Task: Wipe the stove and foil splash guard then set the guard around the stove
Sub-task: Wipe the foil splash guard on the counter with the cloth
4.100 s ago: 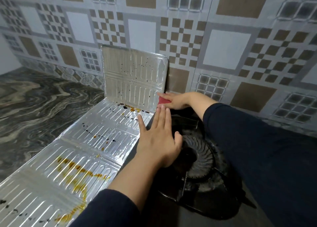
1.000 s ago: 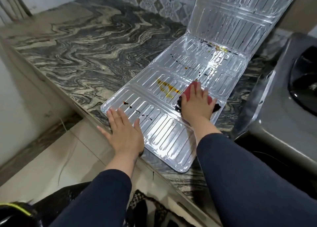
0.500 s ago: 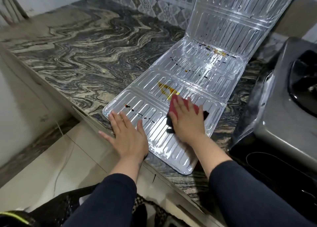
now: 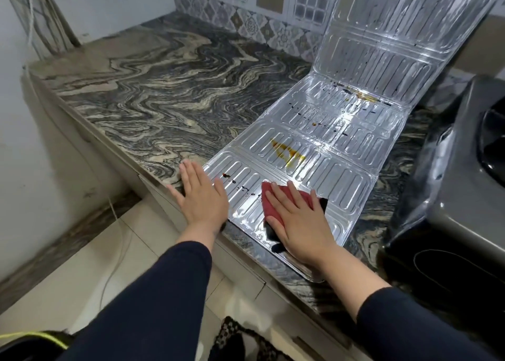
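The foil splash guard (image 4: 341, 153) lies unfolded on the marble counter, its far panel propped up against the tiled wall. Yellow-brown smears and dark specks mark its middle and near panels. My right hand (image 4: 297, 221) presses flat, fingers straight, on a red cloth (image 4: 273, 199) on the nearest panel. My left hand (image 4: 202, 196) rests flat on the guard's near left corner and the counter edge. The grey stove (image 4: 464, 196) stands at the right, partly cut off by the frame.
The marble counter (image 4: 164, 95) stretches left and back to the patterned tile wall (image 4: 246, 19). Its front edge runs diagonally under my hands, with pale floor tiles (image 4: 82, 265) below. Cables (image 4: 35, 19) hang in the left corner.
My right hand has slid the red cloth toward me, from the middle panel down onto the nearest one. My left hand keeps its place at the guard's corner.
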Demonstrator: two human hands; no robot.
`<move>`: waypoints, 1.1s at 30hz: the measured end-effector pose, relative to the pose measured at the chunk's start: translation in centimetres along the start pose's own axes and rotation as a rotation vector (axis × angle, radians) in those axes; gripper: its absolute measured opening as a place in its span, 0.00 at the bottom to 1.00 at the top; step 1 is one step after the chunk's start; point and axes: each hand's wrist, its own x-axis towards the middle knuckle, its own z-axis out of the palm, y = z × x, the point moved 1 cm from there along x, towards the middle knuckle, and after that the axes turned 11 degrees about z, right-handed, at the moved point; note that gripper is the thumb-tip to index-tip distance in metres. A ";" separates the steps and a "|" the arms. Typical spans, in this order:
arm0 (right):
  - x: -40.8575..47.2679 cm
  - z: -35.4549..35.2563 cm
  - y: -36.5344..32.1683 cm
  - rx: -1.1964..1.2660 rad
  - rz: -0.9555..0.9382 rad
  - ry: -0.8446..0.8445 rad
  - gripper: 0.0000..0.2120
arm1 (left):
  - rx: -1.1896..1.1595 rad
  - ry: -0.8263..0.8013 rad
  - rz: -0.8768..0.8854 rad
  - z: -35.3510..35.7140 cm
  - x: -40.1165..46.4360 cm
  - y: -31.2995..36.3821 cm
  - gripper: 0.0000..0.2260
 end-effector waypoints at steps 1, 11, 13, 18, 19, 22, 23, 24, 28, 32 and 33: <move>0.0 -0.1 0.1 -0.005 0.002 -0.007 0.28 | 0.011 -0.033 0.000 0.1 0.8 -0.6 0.28; 4.4 0.0 -2.9 0.030 -0.229 -0.027 0.25 | 0.066 -0.019 0.025 1.1 1.7 -1.6 0.27; 7.1 -0.4 -1.7 0.030 -0.159 -0.008 0.25 | 0.075 -0.008 0.034 1.4 1.8 -1.8 0.27; 13.8 -1.6 3.3 0.012 0.126 0.042 0.26 | 0.104 0.042 0.046 2.1 1.9 -2.4 0.26; 14.9 -1.8 4.2 -0.004 0.169 0.037 0.27 | 0.103 0.043 0.044 2.1 1.9 -2.3 0.26; 16.9 -2.2 5.2 -0.027 0.256 0.016 0.27 | 0.101 0.040 0.034 1.8 1.8 -2.0 0.27; 16.8 -2.2 4.7 -0.023 0.259 0.007 0.26 | 0.098 0.036 0.032 1.7 1.8 -1.8 0.27; 16.3 -2.1 3.7 -0.013 0.241 0.002 0.26 | 0.092 0.032 0.031 1.5 1.7 -1.8 0.27; 11.1 -0.9 -2.3 0.037 -0.033 0.032 0.25 | 0.068 0.045 0.037 1.4 1.7 -1.7 0.27; 9.8 0.0 -6.9 -0.029 -0.297 -0.018 0.25 | 0.037 0.054 0.044 1.4 1.6 -1.6 0.28; 10.7 -0.2 -7.0 -0.029 -0.308 -0.028 0.24 | 0.038 0.052 0.046 1.5 1.5 -1.7 0.28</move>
